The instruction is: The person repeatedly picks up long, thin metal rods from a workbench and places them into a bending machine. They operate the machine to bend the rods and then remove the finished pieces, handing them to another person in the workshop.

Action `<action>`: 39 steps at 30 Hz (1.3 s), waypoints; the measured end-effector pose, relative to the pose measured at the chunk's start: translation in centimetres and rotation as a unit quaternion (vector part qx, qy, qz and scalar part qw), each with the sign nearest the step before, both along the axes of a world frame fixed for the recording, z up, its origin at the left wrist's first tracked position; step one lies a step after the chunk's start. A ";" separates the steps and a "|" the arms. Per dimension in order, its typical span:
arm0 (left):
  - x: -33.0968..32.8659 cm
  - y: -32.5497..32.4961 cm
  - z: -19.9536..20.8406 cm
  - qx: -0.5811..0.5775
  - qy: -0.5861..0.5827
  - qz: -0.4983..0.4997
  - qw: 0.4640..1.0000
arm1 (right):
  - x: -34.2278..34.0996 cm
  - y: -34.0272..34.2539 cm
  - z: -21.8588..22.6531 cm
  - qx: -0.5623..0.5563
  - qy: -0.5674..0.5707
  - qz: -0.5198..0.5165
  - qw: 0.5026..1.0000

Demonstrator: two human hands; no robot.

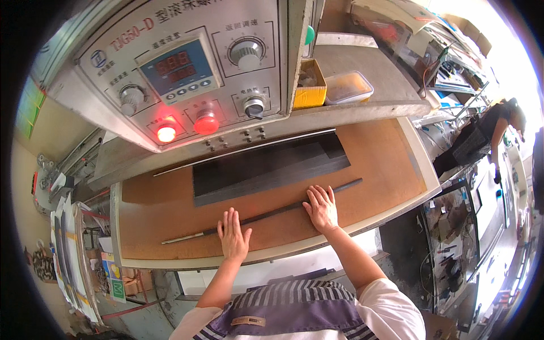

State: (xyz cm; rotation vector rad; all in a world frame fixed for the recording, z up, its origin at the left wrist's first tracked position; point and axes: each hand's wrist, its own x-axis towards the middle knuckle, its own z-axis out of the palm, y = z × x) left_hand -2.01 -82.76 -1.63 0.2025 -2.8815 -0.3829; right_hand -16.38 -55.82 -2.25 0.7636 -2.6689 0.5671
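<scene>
A long slim rod [269,213] lies slantwise across the brown work surface [385,156], dark over most of its length with a bare pale end at the left. My left hand [233,237] rests flat on it towards that pale end, fingers stretched out. Farther along, my right hand [322,211] lies flat over the rod, its fingers spread a little. Neither hand is wrapped round it. Beyond the rod is a black rectangular sheet [266,173], with a thin light strip [255,148] along its far edge.
A machine's control panel [187,73] with knobs, a display and lit red buttons overhangs the far side. On the ledge stand a yellow box [309,85] and a clear plastic tub [348,88]. A person [481,133] bends over another bench at right. Leaning sheets [71,255] stand at left.
</scene>
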 end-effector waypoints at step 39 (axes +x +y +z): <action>1.5 8.7 2.6 0.430 -0.032 -0.216 0.876 | 25.4 9.5 6.3 -0.100 -0.350 0.003 0.931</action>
